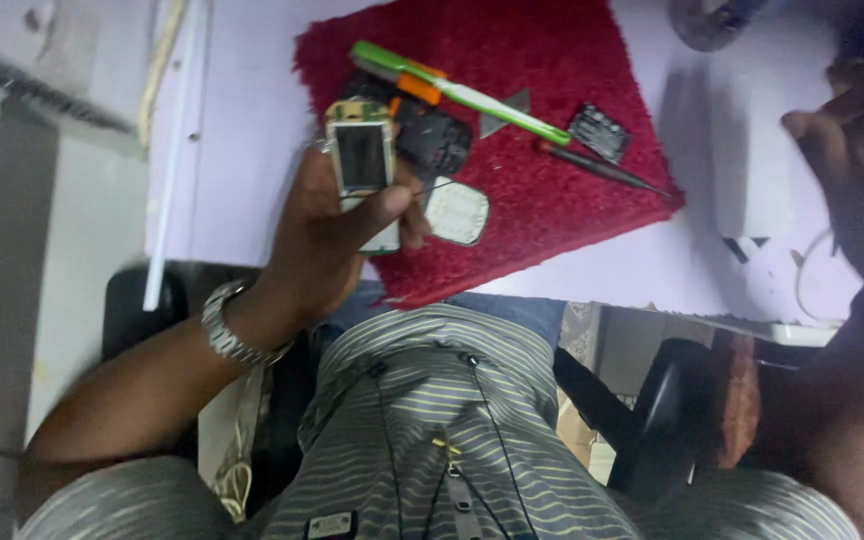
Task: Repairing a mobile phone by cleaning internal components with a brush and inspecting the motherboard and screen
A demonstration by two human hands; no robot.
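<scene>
Dark fingers [397, 205] of the left hand [327, 235] curl closed around a small phone [362, 165] with its casing off, long axis pointing toward the top of the frame. Just beyond, on the red mat [552, 60], lie a green tool [462, 92] and a screwdriver [602, 168]. At the right edge, the right hand [852, 150] is raised and blurred; its grip cannot be told.

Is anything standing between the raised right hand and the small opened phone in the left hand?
Nothing visible does. The left hand grips the small opened phone above the red fuzzy mat; the right hand is raised, apart. The green-handled tool lies on the mat, beyond.
</scene>
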